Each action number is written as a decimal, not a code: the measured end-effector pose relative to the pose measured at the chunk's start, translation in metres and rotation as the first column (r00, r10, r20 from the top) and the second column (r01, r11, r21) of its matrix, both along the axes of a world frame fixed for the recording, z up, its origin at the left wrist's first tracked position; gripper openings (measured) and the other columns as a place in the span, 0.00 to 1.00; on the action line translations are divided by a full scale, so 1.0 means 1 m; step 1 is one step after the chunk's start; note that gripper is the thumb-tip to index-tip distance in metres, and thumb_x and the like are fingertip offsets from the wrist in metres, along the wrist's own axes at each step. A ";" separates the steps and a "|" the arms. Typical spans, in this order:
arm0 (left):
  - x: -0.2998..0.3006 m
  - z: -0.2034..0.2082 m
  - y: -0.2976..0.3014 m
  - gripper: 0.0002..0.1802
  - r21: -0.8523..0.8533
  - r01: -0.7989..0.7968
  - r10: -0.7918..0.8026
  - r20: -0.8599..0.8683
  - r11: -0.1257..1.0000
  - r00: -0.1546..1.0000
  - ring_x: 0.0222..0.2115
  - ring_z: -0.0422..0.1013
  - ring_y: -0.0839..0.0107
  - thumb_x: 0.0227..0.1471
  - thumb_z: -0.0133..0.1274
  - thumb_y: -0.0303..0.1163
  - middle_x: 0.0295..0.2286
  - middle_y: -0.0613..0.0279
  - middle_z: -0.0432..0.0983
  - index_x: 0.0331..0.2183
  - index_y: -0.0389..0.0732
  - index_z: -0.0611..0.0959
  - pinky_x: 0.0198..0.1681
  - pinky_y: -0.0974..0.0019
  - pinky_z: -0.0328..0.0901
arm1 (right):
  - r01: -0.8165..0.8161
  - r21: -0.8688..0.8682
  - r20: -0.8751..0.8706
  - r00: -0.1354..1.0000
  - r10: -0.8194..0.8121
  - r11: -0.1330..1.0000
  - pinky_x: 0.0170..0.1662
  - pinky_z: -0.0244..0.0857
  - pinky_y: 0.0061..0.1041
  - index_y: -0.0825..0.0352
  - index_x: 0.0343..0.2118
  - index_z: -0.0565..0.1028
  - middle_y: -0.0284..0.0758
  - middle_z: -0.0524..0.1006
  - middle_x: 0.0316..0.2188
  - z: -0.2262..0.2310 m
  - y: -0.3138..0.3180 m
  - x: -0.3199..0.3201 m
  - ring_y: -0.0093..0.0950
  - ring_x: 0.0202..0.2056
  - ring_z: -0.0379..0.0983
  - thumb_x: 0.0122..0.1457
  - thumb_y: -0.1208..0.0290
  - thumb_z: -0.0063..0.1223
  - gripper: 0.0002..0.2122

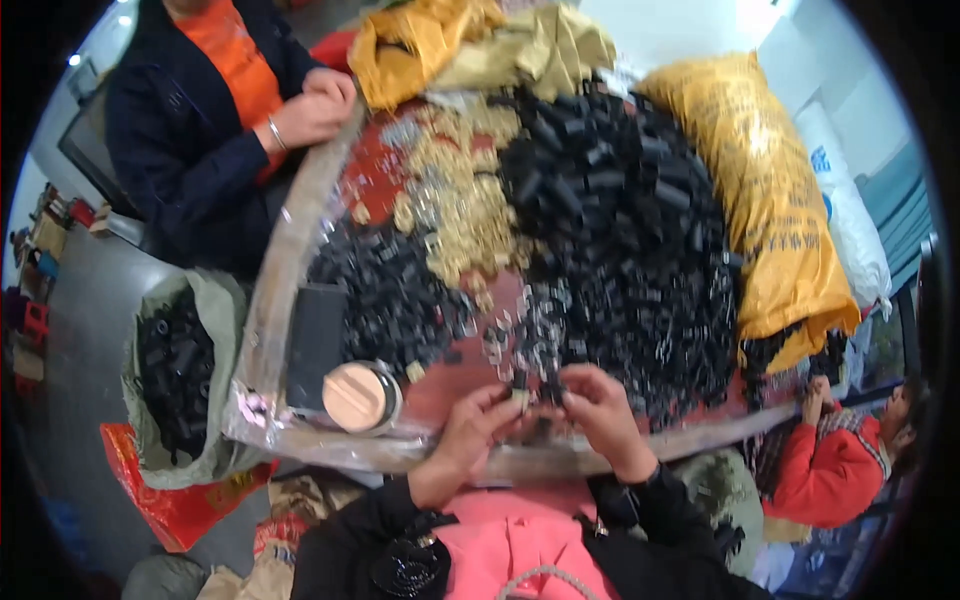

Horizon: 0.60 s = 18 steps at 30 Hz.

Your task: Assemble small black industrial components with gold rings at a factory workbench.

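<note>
At the near edge of the red table (445, 378), my left hand (472, 428) pinches a small part (519, 389), dark on top and pale below. Close to its right, my right hand (606, 416) has thumb and finger closed on a small black piece (552, 390). The two pieces look apart, though their exact kind is too small to tell. Just beyond my fingers lie small clear and metallic bits (540, 325). A large heap of black tubular plastic parts (625, 220) spreads beyond and to the right, with a pile of cream-coloured rings (465, 190) left of it.
A round lidded container (360, 397) and a dark flat box (316, 335) sit at the left. Beside the table stands a sack of black parts (178, 370). Yellow sacks (765, 200) line the right. One person (215, 130) is at far left, another (830, 465) at right.
</note>
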<state>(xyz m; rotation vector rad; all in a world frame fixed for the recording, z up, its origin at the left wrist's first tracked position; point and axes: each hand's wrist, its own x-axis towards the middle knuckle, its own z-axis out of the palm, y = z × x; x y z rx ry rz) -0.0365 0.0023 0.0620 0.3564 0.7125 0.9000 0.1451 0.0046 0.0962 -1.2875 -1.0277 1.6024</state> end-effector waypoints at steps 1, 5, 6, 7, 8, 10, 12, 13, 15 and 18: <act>0.001 -0.005 0.002 0.12 0.024 0.014 -0.014 -0.001 1.000 1.000 0.29 0.70 0.77 0.48 0.47 0.26 0.32 0.63 0.72 0.38 0.34 0.73 0.34 0.77 0.66 | -0.018 -0.016 -0.057 0.998 0.017 1.000 0.27 0.64 0.15 0.69 0.40 0.66 0.31 0.70 0.28 -0.003 0.001 -0.008 0.18 0.25 0.67 0.52 0.80 0.43 0.12; 0.013 -0.016 0.011 0.12 0.025 0.031 -0.033 0.100 0.999 0.994 0.31 0.69 0.76 0.48 0.47 0.26 0.32 0.62 0.72 0.37 0.34 0.73 0.36 0.75 0.66 | -0.008 0.063 -0.145 0.989 0.017 0.998 0.26 0.65 0.16 0.70 0.40 0.65 0.29 0.68 0.24 -0.028 0.007 -0.017 0.17 0.23 0.67 0.51 0.79 0.46 0.12; 0.014 -0.022 0.012 0.12 0.036 0.022 -0.026 0.108 0.999 0.994 0.31 0.69 0.76 0.47 0.47 0.26 0.33 0.62 0.72 0.37 0.34 0.73 0.36 0.74 0.66 | 0.006 0.037 -0.144 0.990 0.000 0.999 0.26 0.65 0.16 0.70 0.40 0.65 0.29 0.68 0.24 -0.034 0.006 -0.015 0.17 0.23 0.67 0.51 0.79 0.46 0.12; 0.015 -0.027 0.014 0.12 0.056 0.007 -0.014 0.112 0.998 0.994 0.32 0.69 0.76 0.47 0.47 0.26 0.33 0.63 0.72 0.37 0.35 0.73 0.36 0.73 0.66 | 0.003 0.040 -0.133 0.991 0.002 0.999 0.26 0.65 0.15 0.70 0.40 0.64 0.29 0.67 0.23 -0.039 0.007 -0.013 0.17 0.23 0.67 0.51 0.79 0.46 0.12; 0.017 -0.033 0.013 0.12 0.043 0.012 -0.017 0.111 0.999 0.994 0.32 0.69 0.76 0.47 0.47 0.26 0.33 0.63 0.72 0.37 0.35 0.73 0.36 0.73 0.66 | -0.001 0.047 -0.121 0.993 0.006 0.999 0.26 0.64 0.15 0.70 0.41 0.64 0.29 0.67 0.23 -0.043 0.008 -0.012 0.17 0.22 0.67 0.51 0.79 0.46 0.12; 0.019 -0.044 0.014 0.12 0.007 0.000 -0.001 0.067 1.000 0.998 0.32 0.69 0.76 0.47 0.48 0.26 0.33 0.63 0.72 0.37 0.35 0.73 0.37 0.73 0.66 | -0.003 0.048 -0.111 0.994 0.008 0.999 0.25 0.64 0.15 0.70 0.41 0.64 0.29 0.67 0.23 -0.048 0.008 -0.011 0.17 0.22 0.67 0.52 0.78 0.46 0.13; 0.021 -0.048 0.014 0.12 -0.012 -0.006 0.006 0.043 1.000 0.999 0.32 0.69 0.76 0.47 0.48 0.26 0.33 0.63 0.72 0.37 0.35 0.73 0.37 0.72 0.66 | 0.001 0.070 -0.096 0.995 0.006 0.998 0.25 0.63 0.14 0.70 0.42 0.63 0.29 0.67 0.23 -0.050 0.008 -0.010 0.16 0.22 0.66 0.52 0.78 0.46 0.13; 0.022 -0.049 0.014 0.12 -0.030 -0.012 0.014 0.045 0.999 0.999 0.31 0.69 0.77 0.46 0.49 0.26 0.33 0.63 0.72 0.37 0.36 0.73 0.37 0.74 0.66 | 0.002 0.082 -0.089 0.996 0.005 0.997 0.25 0.63 0.13 0.70 0.42 0.63 0.29 0.67 0.23 -0.051 0.009 -0.010 0.16 0.22 0.66 0.52 0.78 0.45 0.13; 0.024 -0.049 0.014 0.13 -0.062 -0.024 0.027 0.048 0.998 0.998 0.31 0.69 0.78 0.45 0.51 0.26 0.32 0.65 0.72 0.37 0.36 0.74 0.36 0.76 0.66 | 0.001 0.101 -0.072 0.997 0.006 0.995 0.24 0.62 0.13 0.70 0.42 0.62 0.28 0.67 0.23 -0.056 0.008 -0.008 0.16 0.22 0.66 0.52 0.78 0.45 0.14; 0.026 -0.052 0.017 0.13 -0.071 -0.013 0.017 0.056 0.997 0.998 0.31 0.69 0.79 0.45 0.51 0.26 0.32 0.66 0.72 0.37 0.37 0.74 0.36 0.76 0.66 | -0.002 0.152 -0.038 0.999 0.008 0.988 0.24 0.61 0.12 0.70 0.43 0.62 0.28 0.67 0.23 -0.061 0.008 -0.006 0.15 0.21 0.65 0.53 0.78 0.45 0.14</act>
